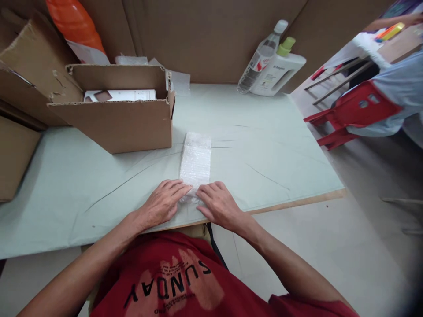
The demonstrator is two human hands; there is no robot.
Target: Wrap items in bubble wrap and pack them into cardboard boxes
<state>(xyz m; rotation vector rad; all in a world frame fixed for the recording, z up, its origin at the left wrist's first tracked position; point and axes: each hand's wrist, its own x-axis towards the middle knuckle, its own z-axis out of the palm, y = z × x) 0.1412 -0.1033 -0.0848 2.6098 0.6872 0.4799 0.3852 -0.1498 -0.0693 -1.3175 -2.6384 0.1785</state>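
Two hands (163,203) (220,204), one bubble-wrap strip (195,160), one open carton (122,119), two bottles (261,57) (279,70), one red chair (357,110).

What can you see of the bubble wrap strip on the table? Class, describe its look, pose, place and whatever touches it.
The bubble wrap strip is a long, narrow piece of clear, whitish plastic with a bumpy surface. It lies flat on the pale green table, running away from the person, just right of an open cardboard box. Its near end sits under the fingertips of the left hand and the right hand, which press on it from either side. Whether it wraps something cannot be told.
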